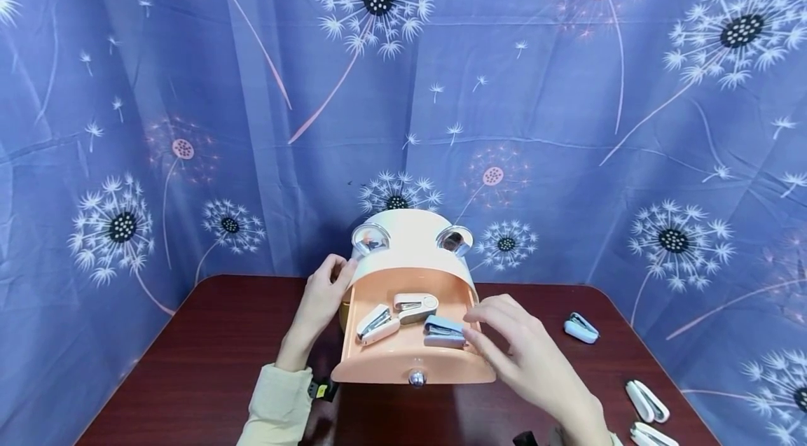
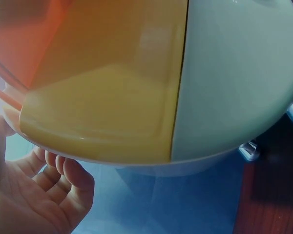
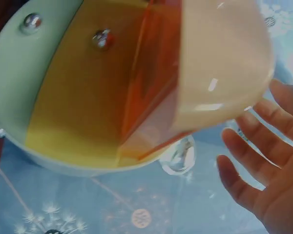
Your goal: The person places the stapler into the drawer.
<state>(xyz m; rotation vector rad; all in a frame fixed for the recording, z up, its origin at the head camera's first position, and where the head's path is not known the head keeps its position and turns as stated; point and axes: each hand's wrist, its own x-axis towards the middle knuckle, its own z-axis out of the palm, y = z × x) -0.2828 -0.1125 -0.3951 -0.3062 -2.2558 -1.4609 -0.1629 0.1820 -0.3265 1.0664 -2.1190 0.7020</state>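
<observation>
A rounded desktop drawer cabinet (image 1: 411, 239) stands on the table, its peach top drawer (image 1: 384, 358) pulled out toward me. Inside lie two white mini staplers (image 1: 377, 325) and a blue mini stapler (image 1: 445, 332). My left hand (image 1: 321, 299) rests at the cabinet's left side, fingers loosely bent beside its rim. Over the drawer's right wall reaches my right hand (image 1: 526, 344), with thumb and fingertips right at the blue stapler's end. The right wrist view shows its fingers spread and relaxed beside the drawer front (image 3: 229, 63).
Another blue stapler (image 1: 581, 328) lies on the table (image 1: 189, 362) to the right. Closer to me are a white stapler (image 1: 647, 401) and one more white stapler (image 1: 651, 435) at the lower frame edge. A blue dandelion-print curtain (image 1: 252, 117) hangs behind the table. Below the peach drawer is a yellow drawer (image 2: 107, 112).
</observation>
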